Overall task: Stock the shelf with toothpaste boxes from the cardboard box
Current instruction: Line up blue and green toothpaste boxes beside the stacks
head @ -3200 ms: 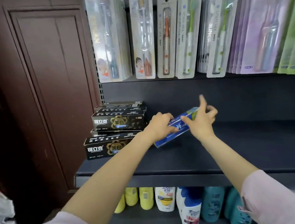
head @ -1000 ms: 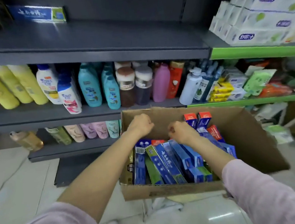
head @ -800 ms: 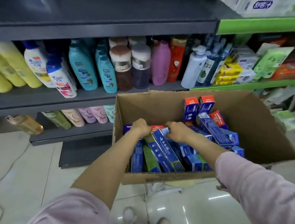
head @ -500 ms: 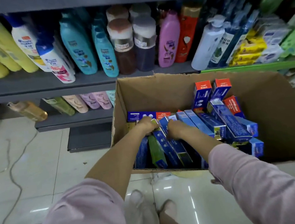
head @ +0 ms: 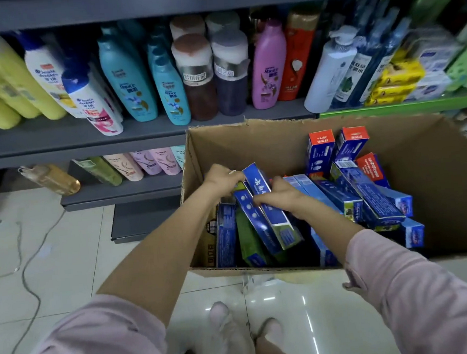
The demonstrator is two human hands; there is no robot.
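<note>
Down inside the carton (head: pixel 252 144), both forearms reach forward with pink sleeves pushed up. Left hand (head: pixel 222 179) curls over the far end of a blue toothpaste box (head: pixel 271 210); right hand (head: pixel 280 197) pinches the same box at its middle, tilting it above the packed ones. About a dozen blue boxes lie around the hands, mostly to the right, with three red-topped ones beyond. Past the hands, a shelf (head: pixel 56 143) carries over a dozen bottles.
</note>
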